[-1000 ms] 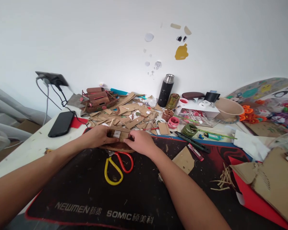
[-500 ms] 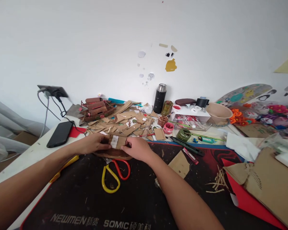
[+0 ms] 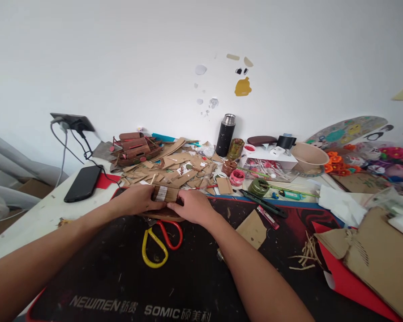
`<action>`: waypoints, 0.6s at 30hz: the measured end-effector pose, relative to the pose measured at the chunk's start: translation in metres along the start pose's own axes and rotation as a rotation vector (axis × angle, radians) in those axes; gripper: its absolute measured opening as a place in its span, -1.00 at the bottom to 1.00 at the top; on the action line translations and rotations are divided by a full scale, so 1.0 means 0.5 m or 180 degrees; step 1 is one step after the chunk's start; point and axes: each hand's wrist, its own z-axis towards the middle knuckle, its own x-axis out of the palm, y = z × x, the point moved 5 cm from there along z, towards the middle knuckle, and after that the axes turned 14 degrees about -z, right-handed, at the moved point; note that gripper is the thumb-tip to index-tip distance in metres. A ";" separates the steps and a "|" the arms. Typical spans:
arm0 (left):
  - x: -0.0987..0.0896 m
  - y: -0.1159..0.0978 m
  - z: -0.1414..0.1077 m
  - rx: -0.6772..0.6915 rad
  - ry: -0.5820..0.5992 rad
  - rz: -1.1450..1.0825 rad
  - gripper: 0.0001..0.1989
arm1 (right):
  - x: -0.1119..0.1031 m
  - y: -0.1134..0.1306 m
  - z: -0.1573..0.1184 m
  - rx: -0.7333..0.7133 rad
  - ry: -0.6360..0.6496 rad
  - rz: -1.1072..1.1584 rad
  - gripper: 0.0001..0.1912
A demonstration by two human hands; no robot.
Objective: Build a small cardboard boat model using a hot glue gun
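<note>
Against the white wall [image 3: 137, 53], beyond the dark mat [image 3: 188, 277], scraps [image 3: 196, 166] lie strewn beside a brown model [image 3: 139, 154]. From the head view, I see the left hand [image 3: 137, 199] and the right hand [image 3: 195, 205] pinching opposite ends of a labelled card [image 3: 170, 194], fingers drawn in narrow, just above a curved brown piece [image 3: 175, 218] and beyond the scissors [image 3: 156, 265]. The card looks more bowed than it did a moment ago, which suggests it is giving under the fingers' pressure, though what the hidden fingertips do I can't tell.
</note>
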 end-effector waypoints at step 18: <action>-0.026 0.023 -0.008 0.0127 0.0770 -0.0862 -0.52 | 0.004 -0.001 0.005 0.0018 0.0134 0.0259 -0.73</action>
